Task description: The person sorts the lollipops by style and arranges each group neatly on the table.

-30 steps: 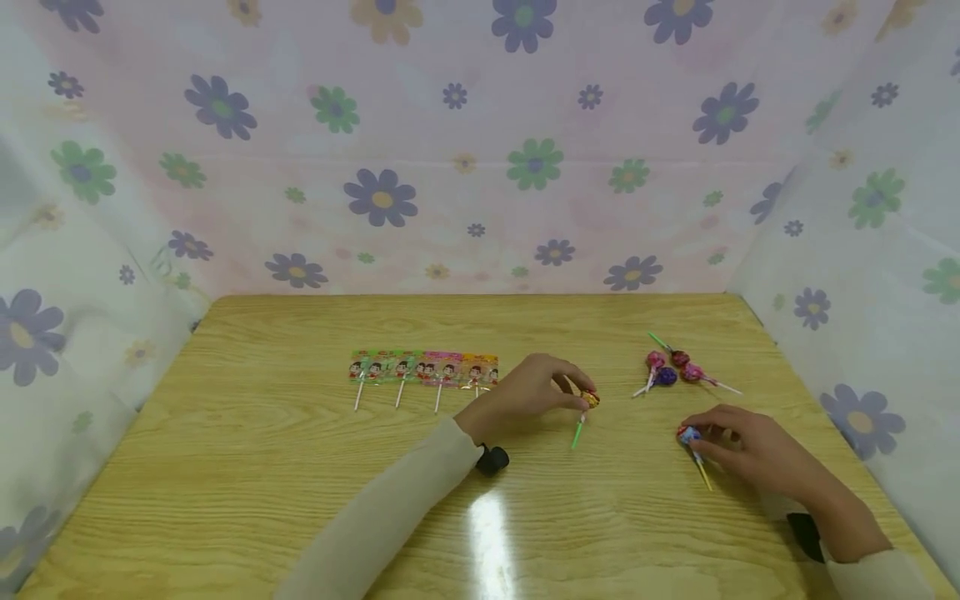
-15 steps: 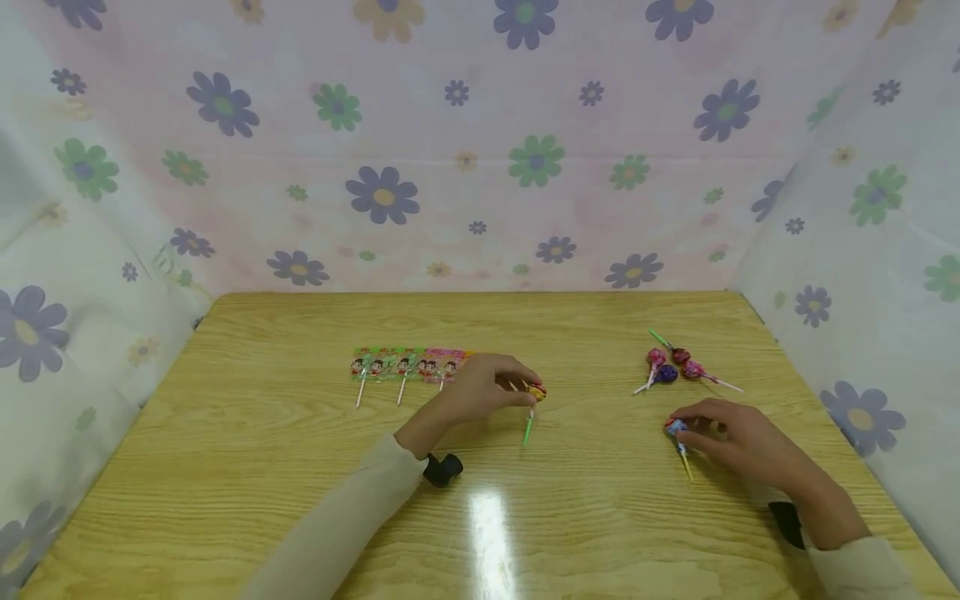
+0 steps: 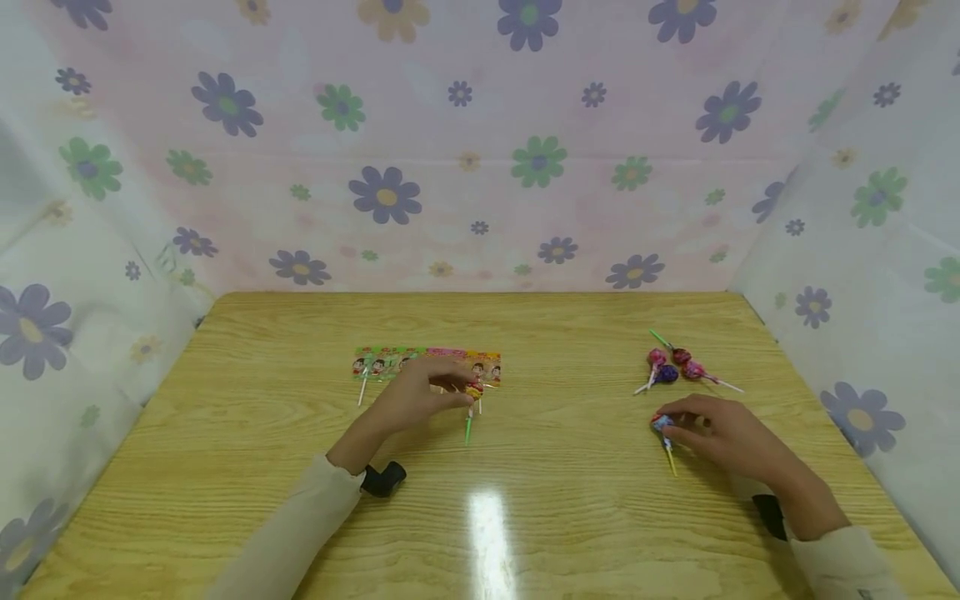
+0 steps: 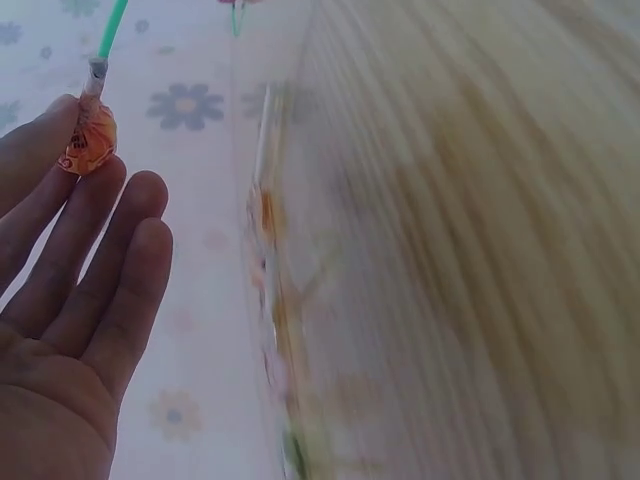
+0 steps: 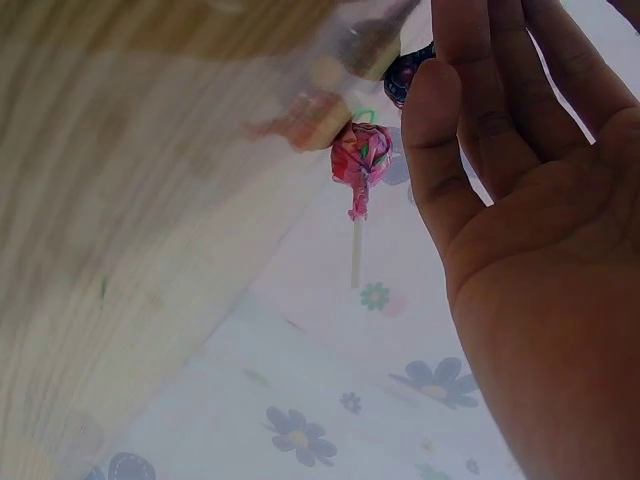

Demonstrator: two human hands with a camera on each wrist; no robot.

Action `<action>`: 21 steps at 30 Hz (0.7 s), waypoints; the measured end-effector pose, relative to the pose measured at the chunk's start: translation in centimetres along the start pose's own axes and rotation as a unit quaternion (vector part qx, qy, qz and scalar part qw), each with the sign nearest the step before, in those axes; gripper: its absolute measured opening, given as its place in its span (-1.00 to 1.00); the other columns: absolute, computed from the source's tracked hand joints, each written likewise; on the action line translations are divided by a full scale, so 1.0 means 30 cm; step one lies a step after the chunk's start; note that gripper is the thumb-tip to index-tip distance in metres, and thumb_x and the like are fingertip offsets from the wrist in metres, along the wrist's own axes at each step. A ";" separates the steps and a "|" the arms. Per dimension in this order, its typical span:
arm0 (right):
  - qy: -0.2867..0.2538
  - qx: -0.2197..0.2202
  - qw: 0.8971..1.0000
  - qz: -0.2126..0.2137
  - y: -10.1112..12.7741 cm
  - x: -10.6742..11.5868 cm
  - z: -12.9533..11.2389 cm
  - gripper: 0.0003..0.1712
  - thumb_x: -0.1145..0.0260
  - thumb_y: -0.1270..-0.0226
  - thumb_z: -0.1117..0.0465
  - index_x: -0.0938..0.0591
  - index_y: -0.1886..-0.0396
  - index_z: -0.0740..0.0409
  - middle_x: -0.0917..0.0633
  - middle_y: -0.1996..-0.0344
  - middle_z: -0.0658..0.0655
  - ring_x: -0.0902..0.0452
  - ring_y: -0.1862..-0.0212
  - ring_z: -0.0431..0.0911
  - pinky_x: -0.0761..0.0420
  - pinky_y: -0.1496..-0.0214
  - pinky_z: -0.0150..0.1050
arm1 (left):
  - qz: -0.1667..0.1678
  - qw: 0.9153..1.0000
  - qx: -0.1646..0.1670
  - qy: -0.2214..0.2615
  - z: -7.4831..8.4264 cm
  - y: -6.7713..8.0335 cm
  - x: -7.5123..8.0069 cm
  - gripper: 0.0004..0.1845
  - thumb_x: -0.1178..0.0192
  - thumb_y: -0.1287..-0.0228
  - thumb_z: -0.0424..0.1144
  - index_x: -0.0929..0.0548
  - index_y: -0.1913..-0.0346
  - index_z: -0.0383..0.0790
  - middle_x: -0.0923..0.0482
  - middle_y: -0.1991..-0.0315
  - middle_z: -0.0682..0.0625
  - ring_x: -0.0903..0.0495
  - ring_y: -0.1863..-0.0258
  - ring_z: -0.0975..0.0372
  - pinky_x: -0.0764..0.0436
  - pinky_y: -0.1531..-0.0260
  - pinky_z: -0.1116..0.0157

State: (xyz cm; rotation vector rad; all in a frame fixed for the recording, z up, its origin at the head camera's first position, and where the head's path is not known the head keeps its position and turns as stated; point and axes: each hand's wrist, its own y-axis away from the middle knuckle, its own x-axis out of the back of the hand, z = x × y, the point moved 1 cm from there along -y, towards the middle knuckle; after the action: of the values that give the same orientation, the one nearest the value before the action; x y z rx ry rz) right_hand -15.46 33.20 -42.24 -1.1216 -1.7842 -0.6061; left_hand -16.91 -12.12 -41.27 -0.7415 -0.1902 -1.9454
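My left hand (image 3: 416, 398) pinches a round lollipop (image 3: 474, 391) in a yellow-orange and red wrapper between thumb and fingers. Its green stick points down toward me in the head view; in the left wrist view the orange wrapper (image 4: 92, 140) sits at the fingertips. Behind this hand lies a row of flat packeted lollipops (image 3: 489, 367) with white sticks, partly covered by it. Over the right of the table, my right hand (image 3: 723, 429) pinches a blue and red lollipop (image 3: 662, 423) with a yellow stick. In the right wrist view that lollipop is hidden.
Several round lollipops lie grouped at the back right: a pink one (image 3: 694, 369), a purple one (image 3: 666, 374) and others. The wooden table (image 3: 570, 517) meets flowered cloth (image 3: 450, 150) at its back and sides.
My left hand has moved left with the orange lollipop, from right of the packeted row to in front of it. My right hand has shifted slightly left with the blue one.
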 end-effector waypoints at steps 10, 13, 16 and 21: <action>0.000 -0.015 1.000 -0.005 -0.011 -0.001 -0.015 -0.77 -0.31 -0.42 -0.02 -0.70 -0.01 -0.17 -0.67 0.28 -0.25 -0.53 0.25 -0.44 -0.55 0.28 -0.35 | 0.034 0.995 0.084 -0.033 -0.073 0.138 0.124 -0.71 -0.37 -0.27 -0.09 -0.75 -0.02 -0.03 -0.73 0.08 0.09 -0.67 0.11 0.23 -0.64 0.07 0.22; 0.005 -0.019 1.000 -0.003 -0.016 -0.006 -0.014 -0.77 -0.31 -0.41 -0.04 -0.70 0.00 -0.20 -0.67 0.29 -0.27 -0.53 0.25 -0.45 -0.56 0.25 -0.35 | 0.044 0.993 0.096 -0.050 -0.090 0.170 0.159 -0.70 -0.39 -0.25 -0.09 -0.75 -0.02 -0.04 -0.74 0.09 0.09 -0.68 0.11 0.23 -0.65 0.08 0.22; 0.008 -0.017 1.000 -0.002 -0.020 -0.009 -0.015 -0.77 -0.32 -0.41 -0.04 -0.70 0.00 -0.19 -0.67 0.29 -0.27 -0.53 0.25 -0.45 -0.55 0.25 -0.35 | 0.052 0.990 0.113 -0.064 -0.108 0.206 0.194 -0.69 -0.39 -0.24 -0.08 -0.76 -0.02 -0.04 -0.74 0.10 0.08 -0.67 0.11 0.22 -0.64 0.09 0.21; 0.002 -0.021 1.000 -0.009 -0.020 -0.006 -0.024 -0.76 -0.32 -0.41 -0.02 -0.70 -0.01 -0.17 -0.68 0.28 -0.25 -0.53 0.24 -0.44 -0.55 0.25 -0.33 | 0.054 0.986 0.133 -0.083 -0.134 0.269 0.255 -0.70 -0.37 -0.27 -0.07 -0.75 -0.02 -0.06 -0.74 0.09 0.04 -0.67 0.13 0.22 -0.64 0.14 0.27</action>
State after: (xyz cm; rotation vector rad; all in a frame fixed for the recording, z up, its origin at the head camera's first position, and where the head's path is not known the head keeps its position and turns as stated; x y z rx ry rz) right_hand -15.64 32.29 -42.04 -1.1341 -1.7872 -0.6589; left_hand -14.02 -23.58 -41.56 -0.7192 -0.4929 -1.7138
